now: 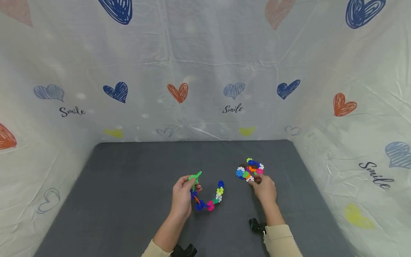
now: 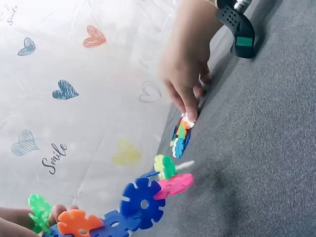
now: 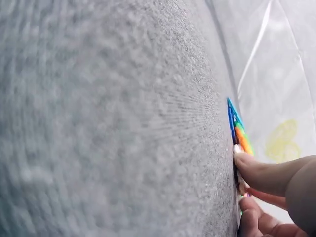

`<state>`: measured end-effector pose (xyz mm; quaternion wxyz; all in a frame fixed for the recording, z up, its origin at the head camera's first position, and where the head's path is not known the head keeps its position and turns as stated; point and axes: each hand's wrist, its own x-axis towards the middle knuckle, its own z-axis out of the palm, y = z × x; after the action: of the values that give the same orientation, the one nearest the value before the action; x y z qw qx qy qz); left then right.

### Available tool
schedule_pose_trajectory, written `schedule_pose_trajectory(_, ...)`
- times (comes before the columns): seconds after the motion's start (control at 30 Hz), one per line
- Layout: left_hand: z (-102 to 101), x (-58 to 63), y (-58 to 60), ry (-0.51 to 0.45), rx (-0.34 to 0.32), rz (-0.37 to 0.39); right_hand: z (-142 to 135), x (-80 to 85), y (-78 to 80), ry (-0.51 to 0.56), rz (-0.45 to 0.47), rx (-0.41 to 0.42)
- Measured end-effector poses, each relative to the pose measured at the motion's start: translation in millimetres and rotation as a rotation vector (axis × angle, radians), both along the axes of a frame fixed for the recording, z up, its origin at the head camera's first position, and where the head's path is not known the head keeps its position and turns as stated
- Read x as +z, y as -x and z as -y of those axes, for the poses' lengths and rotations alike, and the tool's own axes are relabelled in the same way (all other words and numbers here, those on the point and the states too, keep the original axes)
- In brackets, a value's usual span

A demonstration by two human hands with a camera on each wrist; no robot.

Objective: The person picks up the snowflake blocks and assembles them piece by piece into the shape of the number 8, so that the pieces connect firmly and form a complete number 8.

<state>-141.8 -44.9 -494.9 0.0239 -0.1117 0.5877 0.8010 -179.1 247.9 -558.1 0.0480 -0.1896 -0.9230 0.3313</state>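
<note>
In the head view my left hand [image 1: 183,198] pinches a green snowflake disc [image 1: 193,177] between thumb and fingers. From it hangs a curved chain of interlocked plastic snowflake discs [image 1: 199,205]: blue, orange, pink, green, white and yellow. The left wrist view shows the chain's large blue disc [image 2: 129,210] and an orange disc [image 2: 74,220] close up. To the right, my right hand [image 1: 265,191] pinches a white snowflake disc [image 1: 250,179] at the near edge of a small heap of colourful discs [image 1: 245,175]. Its fingertips are partly hidden in the right wrist view.
A dark grey cloth-covered table [image 1: 128,200] lies beneath both hands. Behind and beside it hangs a pale curtain [image 1: 205,117] printed with hearts and "Smile". Black camera mounts [image 1: 257,225] sit at both wrists.
</note>
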Motion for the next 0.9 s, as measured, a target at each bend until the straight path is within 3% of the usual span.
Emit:
schedule_pose_trajectory(0.23,0.0,-0.6,2.4,-0.054,-0.001,0.044,-10.9,0.8,-3.8,0.101,-0.028,-0.051)
schedule_pose_trajectory(0.43,1.0,-0.8,4.2,-0.109,-0.013,0.049,-11.5,16.7,-9.2,0.202,-0.095,-0.036)
schedule_pose_trajectory(0.57,1.8,-1.4,4.6,-0.105,-0.033,0.042,3.4,34.8,-13.0,0.286,-0.127,0.043)
schedule_pose_trajectory(0.67,2.4,-1.6,4.4,-0.092,-0.061,0.025,23.5,50.0,-18.2,0.409,-0.157,0.135)
schedule_pose_trajectory(0.9,1.9,0.7,2.0,-0.02,-0.12,-0.042,72.6,71.5,-32.8,0.605,-0.3,0.303)
